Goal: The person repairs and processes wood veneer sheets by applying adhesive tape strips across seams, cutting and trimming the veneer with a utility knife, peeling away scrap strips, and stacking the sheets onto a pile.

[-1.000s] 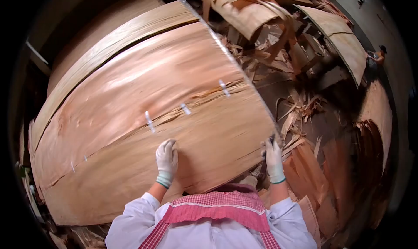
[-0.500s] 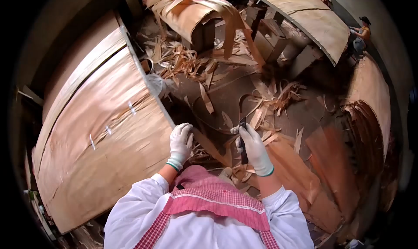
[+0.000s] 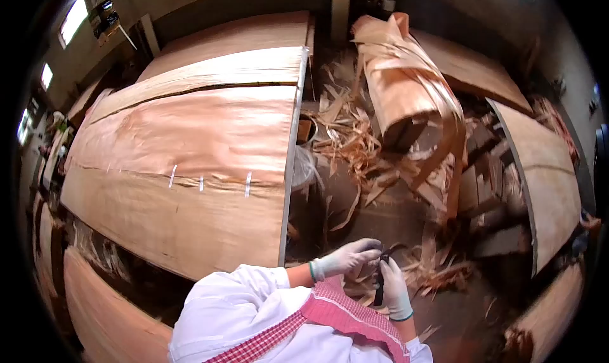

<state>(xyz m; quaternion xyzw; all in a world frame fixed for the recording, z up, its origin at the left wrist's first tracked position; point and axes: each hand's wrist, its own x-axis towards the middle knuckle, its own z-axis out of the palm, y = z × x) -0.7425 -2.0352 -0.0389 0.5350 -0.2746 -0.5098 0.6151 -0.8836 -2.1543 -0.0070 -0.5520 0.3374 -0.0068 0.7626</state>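
Note:
My right hand (image 3: 396, 291), in a white glove with a green cuff, is closed around a slim black tool (image 3: 379, 289) that looks like a utility knife. Its lower end sticks out below my fingers. My left hand (image 3: 346, 260), gloved the same way, reaches across with its fingers bent together at the tool's upper end. Whether they pinch the tool or something small there is hidden. Left of my hands lies a large stack of wood veneer sheets (image 3: 209, 223), with short white tape strips (image 3: 248, 184) across a seam.
Torn veneer strips (image 3: 355, 138) litter the floor. A veneer-draped log-shaped bundle (image 3: 403, 84) stands ahead. Another veneer panel (image 3: 549, 185) rests on the right, with part of a person's arm (image 3: 591, 222) beside it. A clear plastic bag (image 3: 306, 166) hangs by the stack's edge.
My view has swung left, showing more of the veneer stack. My left hand has left the stack's edge and come to the black tool in my right hand.

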